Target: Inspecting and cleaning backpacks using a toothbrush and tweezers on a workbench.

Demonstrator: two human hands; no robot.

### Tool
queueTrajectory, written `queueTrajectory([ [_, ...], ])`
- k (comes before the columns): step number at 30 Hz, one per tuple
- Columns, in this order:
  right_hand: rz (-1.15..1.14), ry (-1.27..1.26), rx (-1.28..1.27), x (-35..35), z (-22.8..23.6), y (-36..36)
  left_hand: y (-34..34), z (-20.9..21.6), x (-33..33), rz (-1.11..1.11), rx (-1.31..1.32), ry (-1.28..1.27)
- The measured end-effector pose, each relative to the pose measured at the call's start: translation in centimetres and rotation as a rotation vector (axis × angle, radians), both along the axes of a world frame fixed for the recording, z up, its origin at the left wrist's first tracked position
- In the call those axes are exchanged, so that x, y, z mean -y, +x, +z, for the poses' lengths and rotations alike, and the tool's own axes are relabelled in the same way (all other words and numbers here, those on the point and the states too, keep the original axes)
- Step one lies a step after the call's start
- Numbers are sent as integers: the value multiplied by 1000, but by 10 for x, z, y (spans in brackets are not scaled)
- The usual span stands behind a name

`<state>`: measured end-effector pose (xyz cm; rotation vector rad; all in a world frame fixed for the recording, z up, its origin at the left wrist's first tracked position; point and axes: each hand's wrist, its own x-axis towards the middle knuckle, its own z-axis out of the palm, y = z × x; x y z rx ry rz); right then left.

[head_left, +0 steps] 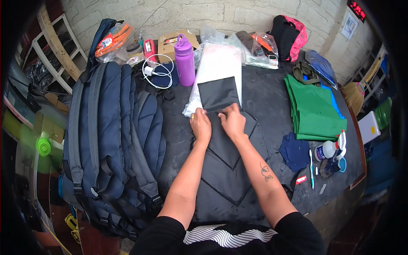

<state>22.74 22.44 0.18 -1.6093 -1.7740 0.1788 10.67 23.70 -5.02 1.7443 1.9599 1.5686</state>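
Note:
A square of black fabric (219,91) lies over a stack of clear plastic bags or sheets (221,57) on the dark table. My left hand (201,125) is closed at its lower left corner, fingertips on the edge. Closer to the middle of that edge, my right hand (233,123) pinches the cloth with bent fingers. Under my wrists and forearms spreads a larger black fabric piece (227,178) with V-shaped seams, reaching down to my body. Whether the square is joined to this larger piece is hidden by my hands.
Dark blue backpacks (104,140) are piled at the left. A purple bottle (184,61) and a white cable (159,78) stand and lie behind them. Folded green fabric (312,112), a spray bottle (327,151), a toothbrush (311,170) and navy cloth scraps (295,153) occupy the right.

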Motion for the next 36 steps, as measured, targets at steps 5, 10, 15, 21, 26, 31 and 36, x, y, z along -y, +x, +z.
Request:
queueTrajectory([
  [5,-245,226,-390,4,-9,70,16,27,10,-84,1,378],
  [10,-306,167,-757,1,-57,91,51,38,-15,-561,117,42],
  [15,-292,153,-706,2,-59,87,64,15,-34,-540,-134,-26],
  [21,-293,159,-661,5,-54,89,79,10,-41,-445,-463,-85],
  [26,-284,174,-646,7,-47,84,82,-2,-36,-402,-539,22],
  [31,-131,205,-212,15,-36,70,67,-11,-51,-500,-97,-169],
  [36,-103,174,-5,12,-43,70,69,-12,-52,-496,123,-279],
])
